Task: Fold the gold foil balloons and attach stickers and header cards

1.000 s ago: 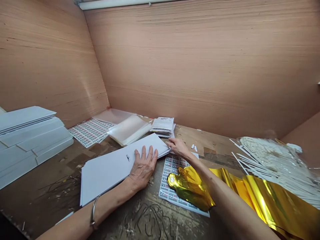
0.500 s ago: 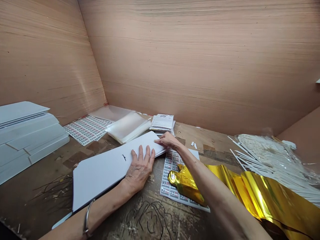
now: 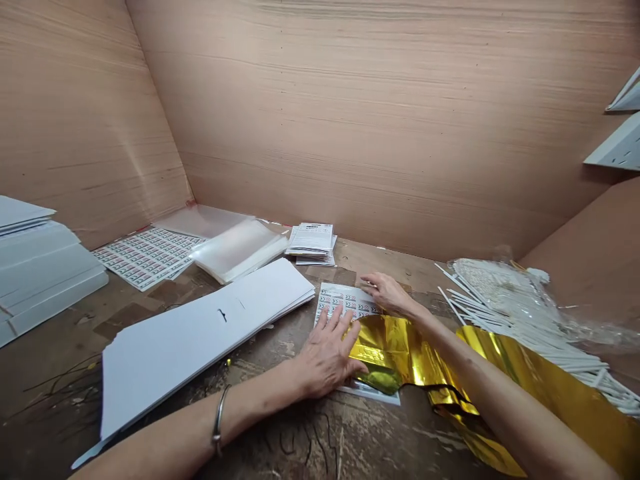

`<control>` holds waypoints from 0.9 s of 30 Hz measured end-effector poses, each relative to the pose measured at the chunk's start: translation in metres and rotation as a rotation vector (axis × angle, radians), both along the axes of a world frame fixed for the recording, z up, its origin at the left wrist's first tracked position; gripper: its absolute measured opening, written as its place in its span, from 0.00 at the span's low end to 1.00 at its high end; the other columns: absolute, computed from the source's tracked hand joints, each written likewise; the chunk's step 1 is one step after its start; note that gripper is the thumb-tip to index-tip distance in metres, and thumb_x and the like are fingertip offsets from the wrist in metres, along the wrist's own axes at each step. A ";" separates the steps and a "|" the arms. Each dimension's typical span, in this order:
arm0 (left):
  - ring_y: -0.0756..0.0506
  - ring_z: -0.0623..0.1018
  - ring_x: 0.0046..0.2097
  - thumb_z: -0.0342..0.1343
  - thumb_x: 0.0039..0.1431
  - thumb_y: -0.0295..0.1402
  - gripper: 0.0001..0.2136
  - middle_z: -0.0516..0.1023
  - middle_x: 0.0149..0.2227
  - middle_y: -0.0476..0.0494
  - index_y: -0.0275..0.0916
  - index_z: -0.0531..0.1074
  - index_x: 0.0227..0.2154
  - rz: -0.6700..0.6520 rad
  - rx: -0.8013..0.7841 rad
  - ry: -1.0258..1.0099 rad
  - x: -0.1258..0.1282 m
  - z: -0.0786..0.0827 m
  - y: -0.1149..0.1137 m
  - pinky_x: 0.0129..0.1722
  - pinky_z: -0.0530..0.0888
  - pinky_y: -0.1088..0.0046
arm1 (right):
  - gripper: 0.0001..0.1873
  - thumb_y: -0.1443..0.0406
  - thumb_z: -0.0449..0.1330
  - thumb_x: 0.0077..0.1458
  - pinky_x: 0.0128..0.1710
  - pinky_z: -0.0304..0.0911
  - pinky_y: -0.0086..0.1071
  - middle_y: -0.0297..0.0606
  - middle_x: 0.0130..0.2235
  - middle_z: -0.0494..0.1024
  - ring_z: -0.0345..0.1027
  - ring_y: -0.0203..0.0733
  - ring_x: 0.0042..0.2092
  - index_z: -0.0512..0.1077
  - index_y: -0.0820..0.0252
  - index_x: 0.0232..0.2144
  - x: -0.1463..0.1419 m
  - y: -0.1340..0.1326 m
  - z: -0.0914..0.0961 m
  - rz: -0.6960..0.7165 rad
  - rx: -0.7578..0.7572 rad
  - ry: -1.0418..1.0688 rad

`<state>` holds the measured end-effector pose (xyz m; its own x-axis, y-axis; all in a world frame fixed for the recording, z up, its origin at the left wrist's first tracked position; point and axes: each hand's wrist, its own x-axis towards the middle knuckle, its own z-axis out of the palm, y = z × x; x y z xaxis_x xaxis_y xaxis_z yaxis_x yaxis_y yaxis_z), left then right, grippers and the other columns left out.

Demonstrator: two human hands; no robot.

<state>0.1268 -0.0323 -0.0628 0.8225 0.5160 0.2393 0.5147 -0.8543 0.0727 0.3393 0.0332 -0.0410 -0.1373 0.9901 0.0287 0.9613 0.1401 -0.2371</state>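
Note:
My left hand (image 3: 330,353) lies with its fingers spread over a printed sticker sheet (image 3: 345,300) and the near end of a shiny gold foil balloon (image 3: 385,340). My right hand (image 3: 393,293) is low at the top right corner of the sheet, its fingers drawn together at the table; anything between them is hidden. A flat stack of white card (image 3: 200,333) with a small slot lies left of my hands, and neither hand touches it.
Behind stand clear plastic sleeves (image 3: 240,250), another sticker sheet (image 3: 150,253) and a small pile of printed cards (image 3: 311,241). Folded white card (image 3: 45,273) is stacked at the left. White sticks (image 3: 540,350) and a plastic bag (image 3: 505,287) lie at the right. Wooden panels (image 3: 325,120) enclose the table.
Both hands have left the white card stack and moved right. My left hand has come down on the foil and sticker sheet, my right hand to the sheet's far corner. The view has turned right.

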 end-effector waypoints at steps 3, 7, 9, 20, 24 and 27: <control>0.35 0.46 0.61 0.34 0.54 0.56 0.35 0.51 0.59 0.32 0.34 0.53 0.56 0.022 -0.050 0.017 0.008 -0.001 0.005 0.56 0.48 0.49 | 0.13 0.66 0.51 0.52 0.37 0.53 0.27 0.42 0.38 0.73 0.64 0.40 0.40 0.70 0.61 0.39 0.024 -0.015 -0.005 -0.032 0.007 -0.059; 0.33 0.44 0.61 0.36 0.52 0.57 0.35 0.49 0.60 0.32 0.35 0.54 0.55 -0.019 -0.044 0.040 0.008 0.002 -0.002 0.55 0.46 0.46 | 0.13 0.63 0.52 0.52 0.34 0.53 0.26 0.41 0.35 0.71 0.63 0.39 0.36 0.71 0.61 0.38 0.033 -0.017 -0.009 -0.081 0.002 -0.033; 0.33 0.42 0.61 0.38 0.52 0.56 0.34 0.49 0.60 0.31 0.35 0.54 0.54 -0.080 -0.024 0.035 0.007 0.005 -0.011 0.56 0.45 0.47 | 0.15 0.61 0.55 0.49 0.33 0.53 0.27 0.41 0.35 0.70 0.63 0.39 0.36 0.71 0.61 0.39 0.033 -0.011 -0.012 -0.092 -0.014 -0.013; 0.34 0.45 0.61 0.36 0.53 0.55 0.33 0.50 0.59 0.31 0.35 0.54 0.54 -0.172 -0.095 0.038 0.021 0.005 -0.015 0.57 0.45 0.50 | 0.06 0.68 0.57 0.42 0.27 0.52 0.24 0.29 0.24 0.70 0.62 0.32 0.28 0.72 0.60 0.27 0.046 -0.005 -0.021 0.032 -0.151 0.309; 0.33 0.47 0.61 0.32 0.54 0.55 0.33 0.51 0.59 0.30 0.35 0.54 0.54 -0.045 -0.106 0.043 0.025 0.004 0.007 0.55 0.48 0.49 | 0.12 0.66 0.59 0.42 0.30 0.53 0.25 0.34 0.30 0.70 0.62 0.35 0.33 0.72 0.61 0.33 0.046 -0.009 -0.013 -0.010 -0.057 0.129; 0.33 0.48 0.60 0.31 0.56 0.53 0.32 0.54 0.58 0.31 0.34 0.56 0.53 0.001 -0.096 0.064 0.024 0.002 0.016 0.55 0.48 0.49 | 0.10 0.66 0.54 0.50 0.32 0.53 0.26 0.38 0.34 0.69 0.62 0.36 0.35 0.72 0.61 0.35 0.032 -0.012 -0.005 0.003 0.122 -0.023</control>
